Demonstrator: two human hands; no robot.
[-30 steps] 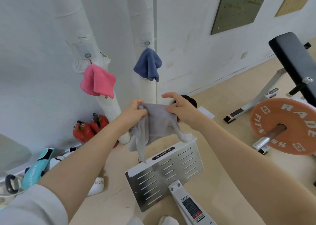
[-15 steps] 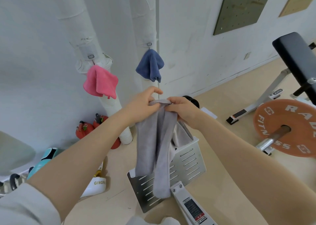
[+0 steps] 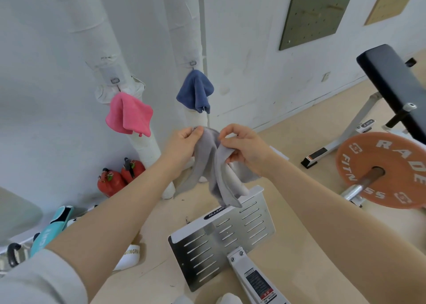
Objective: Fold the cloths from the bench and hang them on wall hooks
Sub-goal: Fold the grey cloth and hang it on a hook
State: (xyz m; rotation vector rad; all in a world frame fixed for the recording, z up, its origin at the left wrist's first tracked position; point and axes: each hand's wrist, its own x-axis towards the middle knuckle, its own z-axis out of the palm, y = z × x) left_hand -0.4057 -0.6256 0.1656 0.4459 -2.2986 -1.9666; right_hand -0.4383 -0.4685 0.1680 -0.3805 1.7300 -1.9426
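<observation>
nearest, a slotted metal plate (image 3: pixel 221 239) lies tilted on the pale floor (image 3: pixel 311 246), shiny and flat with square corners, on a white bar running toward the viewer. bare floor opens to its right, up to an orange weight disc (image 3: pixel 378 170) on a steel bar. above the plate both hands hold a grey cloth (image 3: pixel 214 165) in the air: the left hand (image 3: pixel 182 149) grips its top edge with curled fingers, the right hand (image 3: pixel 244 149) pinches a fold just beside it. the cloth is soft, napped and limp, bunched at the top and hanging in two long folds whose tips reach down in front of the plate's far edge. far left on the floor stand two red rounded objects (image 3: pixel 117 179). farther, two white wrapped pipes rise along the wall; a pink cloth (image 3: pixel 129 115) hangs from a hook on the left one, a blue cloth (image 3: pixel 196 91) from a hook on the right one, well apart. far right, a black padded bench (image 3: pixel 391 77) slopes up.
</observation>
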